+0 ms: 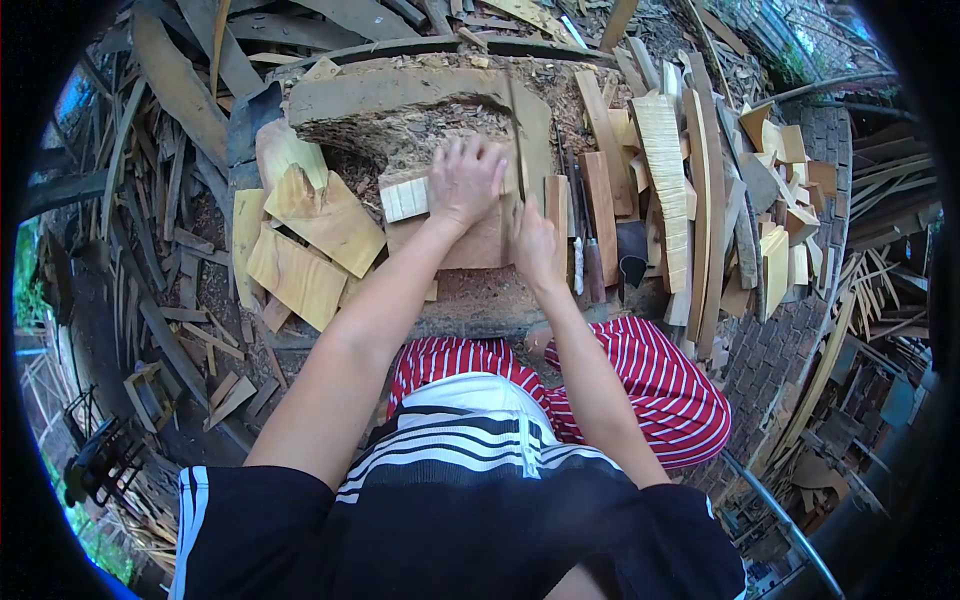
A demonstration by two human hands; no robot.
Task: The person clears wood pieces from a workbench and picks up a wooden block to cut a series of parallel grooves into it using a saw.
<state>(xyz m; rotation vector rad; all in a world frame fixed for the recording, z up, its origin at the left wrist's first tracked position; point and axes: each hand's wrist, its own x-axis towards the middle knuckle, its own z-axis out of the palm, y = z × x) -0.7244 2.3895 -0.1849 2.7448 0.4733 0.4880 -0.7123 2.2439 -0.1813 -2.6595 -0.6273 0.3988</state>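
Observation:
My left hand (465, 182) is closed over a small wood block (405, 200), whose pale left face shows several parallel lines. This block rests on a worn, hollowed wooden chopping block (370, 95). Just to the right, my right hand (537, 245) is wrapped round the handle of a long-bladed tool, mostly hidden by the fingers. Its narrow dark blade (516, 120) points away from me, seen nearly edge-on, close beside my left fingertips.
Flat yellowish wood pieces (325, 215) lie left of my left hand. Two handled tools, one with a white handle (578, 265) and one with a brown handle (594, 270), lie right of my right hand. Further right are a ridged wood strip (664, 190) and stacked offcuts (790, 200).

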